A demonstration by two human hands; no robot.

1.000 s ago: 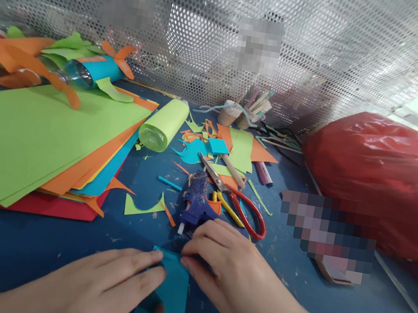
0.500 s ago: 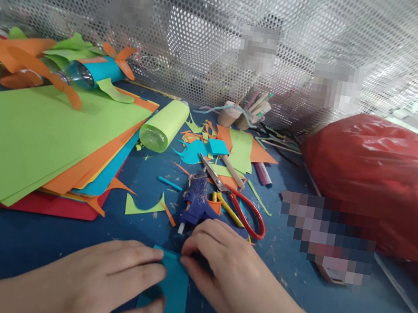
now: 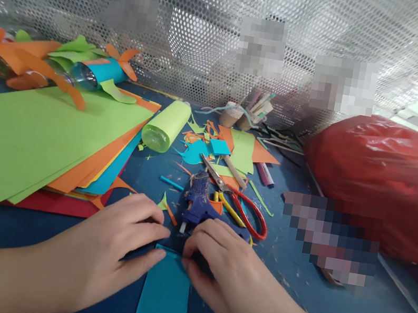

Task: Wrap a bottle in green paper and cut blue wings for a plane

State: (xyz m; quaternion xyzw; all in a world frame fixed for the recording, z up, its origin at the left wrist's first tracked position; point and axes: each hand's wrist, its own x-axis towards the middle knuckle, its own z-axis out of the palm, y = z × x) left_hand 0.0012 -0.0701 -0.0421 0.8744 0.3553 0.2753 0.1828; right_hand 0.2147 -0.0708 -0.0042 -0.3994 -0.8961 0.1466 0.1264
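A blue paper strip (image 3: 164, 298) lies in front of me, its far end turned up in a narrow fold. My left hand (image 3: 128, 244) is at the far left corner of that fold, thumb on the paper and fingers curled just beyond it. At the opposite corner, my right hand (image 3: 221, 260) pinches the edge between thumb and fingers, though its grip is partly hidden. Just beyond my right hand lies a dark blue glue gun (image 3: 199, 203). Red-handled scissors (image 3: 246, 211) rest against it, blades pointing away, with a yellow handle underneath.
A stack of coloured paper (image 3: 47, 140) lies on the left. Beyond it are paper-wrapped bottles (image 3: 100, 73), and a green-wrapped bottle (image 3: 166, 125) lies beside the paper scraps (image 3: 194, 151). Cups of sticks (image 3: 232, 115) stand by the perforated metal screen (image 3: 209, 33). A red plastic bag (image 3: 386, 175) bulges at right.
My left hand has moved up from lying over the strip to its far left corner, uncovering more blue paper. My right hand stays at the other corner. The view has shifted slightly.
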